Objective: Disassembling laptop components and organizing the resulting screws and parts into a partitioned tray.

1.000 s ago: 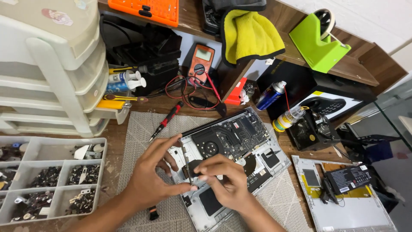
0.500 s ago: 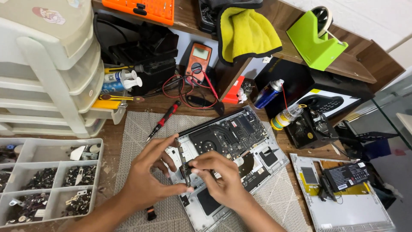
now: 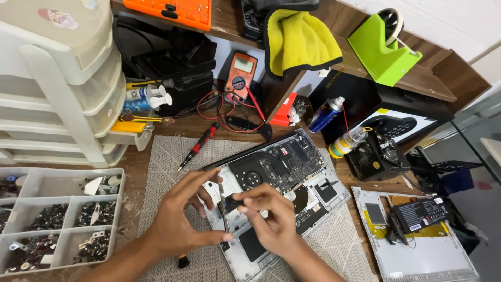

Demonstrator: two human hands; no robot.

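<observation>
An opened laptop (image 3: 292, 172) lies bottom-up on a grey woven mat (image 3: 172, 156), its fan and circuit board exposed. My left hand (image 3: 180, 219) hovers over the laptop's near left corner, thumb and fingers pinching a thin upright tool (image 3: 223, 206). My right hand (image 3: 269, 219) is just to its right, fingers curled and closed on the same thin tool over the laptop's palm-rest side. What lies under my hands is hidden.
A compartment tray of screws (image 3: 57, 219) sits at left under white plastic drawers (image 3: 57, 89). A red screwdriver (image 3: 198, 146), multimeter (image 3: 240, 70), spray can (image 3: 324, 114) and yellow cloth (image 3: 297, 39) are behind. The laptop's removed bottom cover (image 3: 422, 250) with a black battery lies at right.
Both hands have stayed over the laptop's near left part, shifting slightly; the thin tool between them now stands more upright. The view has moved a little.
</observation>
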